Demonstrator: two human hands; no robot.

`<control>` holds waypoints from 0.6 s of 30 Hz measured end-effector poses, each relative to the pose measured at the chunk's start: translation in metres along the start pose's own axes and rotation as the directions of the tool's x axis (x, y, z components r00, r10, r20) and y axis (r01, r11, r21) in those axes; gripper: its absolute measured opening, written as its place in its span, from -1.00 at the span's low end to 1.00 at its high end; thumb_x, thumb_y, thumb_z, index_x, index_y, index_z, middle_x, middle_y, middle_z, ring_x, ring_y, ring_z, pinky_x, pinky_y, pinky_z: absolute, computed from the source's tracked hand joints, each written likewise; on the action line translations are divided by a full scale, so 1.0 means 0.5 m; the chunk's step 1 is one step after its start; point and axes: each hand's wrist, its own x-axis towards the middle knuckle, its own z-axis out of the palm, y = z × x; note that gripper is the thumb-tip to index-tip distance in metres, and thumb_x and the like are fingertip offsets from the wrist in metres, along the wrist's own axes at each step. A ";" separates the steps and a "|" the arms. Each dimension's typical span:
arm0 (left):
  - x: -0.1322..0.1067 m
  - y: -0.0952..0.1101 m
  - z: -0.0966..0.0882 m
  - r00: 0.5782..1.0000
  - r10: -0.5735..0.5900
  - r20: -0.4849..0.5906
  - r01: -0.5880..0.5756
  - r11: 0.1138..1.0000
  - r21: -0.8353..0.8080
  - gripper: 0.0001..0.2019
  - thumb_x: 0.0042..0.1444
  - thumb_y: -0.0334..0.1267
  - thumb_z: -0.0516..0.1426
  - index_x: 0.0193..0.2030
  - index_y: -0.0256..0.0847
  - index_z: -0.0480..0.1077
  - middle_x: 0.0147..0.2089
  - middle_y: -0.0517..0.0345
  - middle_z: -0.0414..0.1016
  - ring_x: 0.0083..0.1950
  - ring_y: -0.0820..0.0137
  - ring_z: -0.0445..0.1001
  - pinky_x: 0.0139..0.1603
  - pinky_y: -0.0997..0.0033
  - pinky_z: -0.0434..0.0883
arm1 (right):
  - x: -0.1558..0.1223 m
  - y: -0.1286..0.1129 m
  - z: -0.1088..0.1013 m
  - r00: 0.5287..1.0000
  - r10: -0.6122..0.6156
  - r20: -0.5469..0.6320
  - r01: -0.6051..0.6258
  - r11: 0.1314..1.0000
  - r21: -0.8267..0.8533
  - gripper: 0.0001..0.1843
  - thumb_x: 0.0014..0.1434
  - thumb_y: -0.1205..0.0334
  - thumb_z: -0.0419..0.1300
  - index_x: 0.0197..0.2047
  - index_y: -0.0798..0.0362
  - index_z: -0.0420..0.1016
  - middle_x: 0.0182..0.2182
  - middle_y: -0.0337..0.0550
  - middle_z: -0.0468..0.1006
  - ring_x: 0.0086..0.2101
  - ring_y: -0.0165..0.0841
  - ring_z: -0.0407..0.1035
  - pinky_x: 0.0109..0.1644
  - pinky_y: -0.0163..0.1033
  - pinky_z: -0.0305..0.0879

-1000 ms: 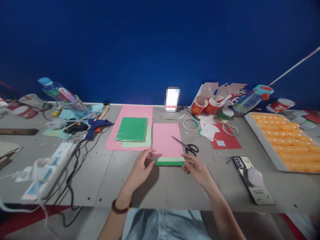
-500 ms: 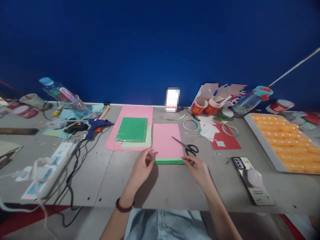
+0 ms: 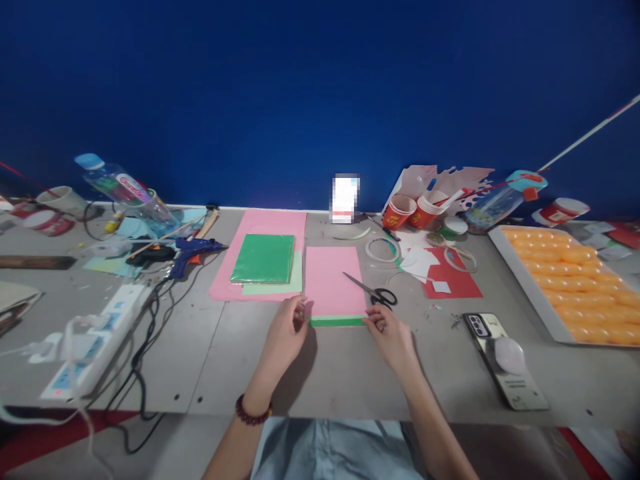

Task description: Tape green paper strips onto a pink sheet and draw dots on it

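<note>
A narrow green paper strip (image 3: 337,322) lies along the near edge of a pink sheet (image 3: 330,280). My left hand (image 3: 283,337) has its thumb and fingers closed at the strip's left end. At the opposite end, my right hand (image 3: 393,339) pinches the strip's corner. Both hands rest low over the grey table. Black-handled scissors (image 3: 384,296) lie just beyond my right hand, their blades across the pink sheet. Left of that sheet, a green paper pack (image 3: 263,258) sits on a pale green sheet (image 3: 273,289) and a larger pink sheet (image 3: 225,283).
A blue glue gun (image 3: 193,252), cables and a white power strip (image 3: 95,343) occupy the left. Tape rolls (image 3: 383,251), red paper (image 3: 465,283) and paper cups (image 3: 399,212) lie to the right. A phone (image 3: 505,363) and a tray of orange balls (image 3: 530,290) are farther right.
My right fingertips have shifted slightly at the strip's right end. My left hand stays at the left end almost unmoved, and the view has moved a little.
</note>
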 end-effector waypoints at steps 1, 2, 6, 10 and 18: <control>0.000 0.001 0.000 1.000 0.000 -0.001 0.000 1.000 0.002 -0.74 0.11 -0.30 0.07 -0.03 -0.19 0.33 -0.21 0.12 0.35 -0.37 0.44 0.41 -0.26 0.37 0.42 | 0.000 0.000 0.000 1.000 -0.001 0.000 0.001 1.000 0.001 -0.78 0.10 0.06 0.11 -0.28 0.02 0.43 -0.47 -0.18 0.51 -0.51 -0.35 0.33 -0.36 -0.26 0.28; 0.000 0.001 0.000 1.000 -0.001 -0.002 0.001 1.000 0.002 -0.74 0.12 -0.30 0.07 -0.03 -0.19 0.33 -0.21 0.11 0.35 -0.37 0.45 0.41 -0.26 0.37 0.42 | 0.000 0.001 0.000 1.000 -0.001 -0.001 0.001 1.000 0.003 -0.78 0.09 0.07 0.12 -0.29 0.02 0.43 -0.46 -0.17 0.51 -0.51 -0.35 0.33 -0.36 -0.26 0.28; -0.001 -0.006 0.002 1.000 -0.002 0.001 0.002 1.000 0.007 -0.74 0.12 -0.28 0.09 -0.02 -0.18 0.32 -0.20 0.13 0.36 -0.37 0.45 0.41 -0.25 0.37 0.43 | -0.001 0.004 0.000 1.000 0.010 0.007 -0.010 1.000 0.013 -0.80 0.07 0.09 0.13 -0.29 0.02 0.43 -0.46 -0.19 0.51 -0.52 -0.36 0.32 -0.37 -0.27 0.27; -0.001 -0.008 0.003 1.000 0.002 0.008 -0.002 1.000 0.017 -0.72 0.11 -0.32 0.08 -0.01 -0.19 0.32 -0.18 0.12 0.36 -0.36 0.45 0.41 -0.24 0.36 0.43 | 0.000 0.003 0.001 1.000 0.008 -0.009 -0.008 1.000 0.015 -0.80 0.05 0.09 0.14 -0.30 0.02 0.43 -0.49 -0.21 0.50 -0.54 -0.38 0.31 -0.37 -0.28 0.26; -0.001 -0.001 0.000 1.000 0.010 0.006 -0.011 0.999 0.045 -0.73 0.13 -0.32 0.06 0.00 -0.18 0.31 -0.19 0.10 0.37 -0.35 0.42 0.42 -0.23 0.33 0.44 | -0.002 -0.003 0.001 1.000 -0.007 -0.016 0.007 1.000 0.006 -0.80 0.07 0.10 0.12 -0.29 0.02 0.43 -0.49 -0.20 0.49 -0.54 -0.38 0.30 -0.38 -0.28 0.25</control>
